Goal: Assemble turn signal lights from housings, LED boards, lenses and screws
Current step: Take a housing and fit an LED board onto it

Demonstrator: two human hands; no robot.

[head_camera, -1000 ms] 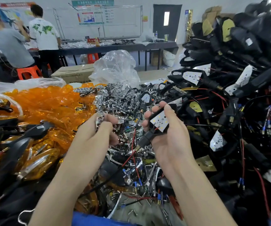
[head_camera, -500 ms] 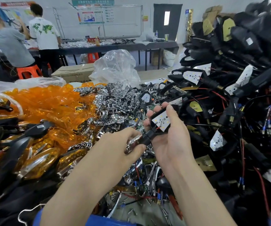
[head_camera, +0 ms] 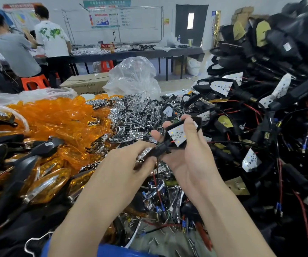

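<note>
Centre of view: right hand point(head_camera: 192, 160) cups a black housing point(head_camera: 163, 149), fingers curled behind it and thumb pressed on its white LED board point(head_camera: 178, 135), which faces up. Left hand point(head_camera: 129, 162) pinches a chrome reflector point(head_camera: 146, 153) just beside the housing's stem (amber lenses point(head_camera: 56, 115) lie heaped to the left).

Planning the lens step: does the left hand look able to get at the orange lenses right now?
Probably not yet: the left hand pinches a chrome reflector. The orange lenses lie uncovered beside it, so the way seems free once that is set down.
</note>
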